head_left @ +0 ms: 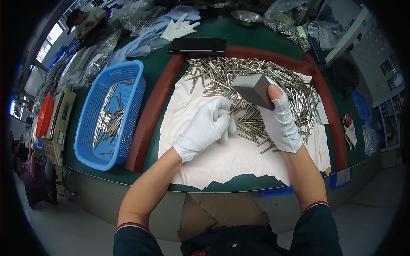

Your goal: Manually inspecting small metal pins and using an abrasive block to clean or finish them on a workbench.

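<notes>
My right hand (282, 121), in a white glove with the thumb tip bare, grips a grey sanding block (252, 87) above the heap of metal pins (252, 68). My left hand (205, 123), gloved as well, is just left of it, over the near side of the heap. Its fingers are curled in and pinched together; whatever lies between the fingertips is too small and covered to make out. The silvery pins are spread loosely on a pale cloth (230, 158), thickest toward the far side and the right.
Dark red padded bars (147, 123) frame the cloth on three sides. Left of them stands a blue basket (139, 96) with more pins, then a scale (64, 128). A phone (196, 45), a white glove (181, 28), bagged parts and a metal bowl (247, 17) lie farther back.
</notes>
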`<move>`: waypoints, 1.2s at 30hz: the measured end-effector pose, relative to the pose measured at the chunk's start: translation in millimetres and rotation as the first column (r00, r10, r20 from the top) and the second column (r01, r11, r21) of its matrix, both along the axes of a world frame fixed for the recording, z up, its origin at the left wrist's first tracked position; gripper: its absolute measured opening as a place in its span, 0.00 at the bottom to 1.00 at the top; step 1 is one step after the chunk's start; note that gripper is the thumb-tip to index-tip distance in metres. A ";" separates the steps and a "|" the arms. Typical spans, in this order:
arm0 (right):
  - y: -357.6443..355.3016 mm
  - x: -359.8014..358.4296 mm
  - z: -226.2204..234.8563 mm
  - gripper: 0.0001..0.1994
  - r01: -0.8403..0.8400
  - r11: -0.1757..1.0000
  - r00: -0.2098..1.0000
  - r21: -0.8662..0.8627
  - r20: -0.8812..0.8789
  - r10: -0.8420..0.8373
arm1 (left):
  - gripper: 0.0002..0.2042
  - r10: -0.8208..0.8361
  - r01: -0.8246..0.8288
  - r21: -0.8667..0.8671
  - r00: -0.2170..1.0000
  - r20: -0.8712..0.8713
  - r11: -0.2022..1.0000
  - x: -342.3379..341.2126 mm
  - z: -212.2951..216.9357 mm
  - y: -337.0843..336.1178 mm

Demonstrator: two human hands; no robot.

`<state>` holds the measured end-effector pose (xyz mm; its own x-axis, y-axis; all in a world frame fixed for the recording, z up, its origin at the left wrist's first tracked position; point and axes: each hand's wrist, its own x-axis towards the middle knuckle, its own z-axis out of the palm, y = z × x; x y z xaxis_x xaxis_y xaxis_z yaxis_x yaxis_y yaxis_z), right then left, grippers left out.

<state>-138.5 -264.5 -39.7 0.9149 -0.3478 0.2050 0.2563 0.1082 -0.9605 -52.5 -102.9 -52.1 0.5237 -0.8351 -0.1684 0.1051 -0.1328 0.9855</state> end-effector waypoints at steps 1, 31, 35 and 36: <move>0.2 -0.1 -0.3 0.31 0.008 0.998 1.000 0.062 -0.021 -0.007 | 0.14 0.035 -0.035 -0.008 0.999 -0.024 0.999 1.0 -1.1 0.1; 4.8 3.2 -8.0 0.28 0.127 0.715 0.991 -0.688 0.124 -0.057 | 0.10 0.388 -0.328 -0.218 0.849 0.359 0.919 3.1 4.5 5.9; 5.5 5.2 -6.7 0.28 0.126 0.722 0.992 -0.680 0.104 -0.075 | 0.10 0.402 -0.244 -0.328 0.685 0.608 0.913 7.6 -2.4 6.1; 6.3 5.5 -7.6 0.28 0.122 0.721 0.992 -0.682 0.101 -0.072 | 0.10 0.404 -0.247 -0.329 0.686 0.604 0.911 6.6 -1.7 7.2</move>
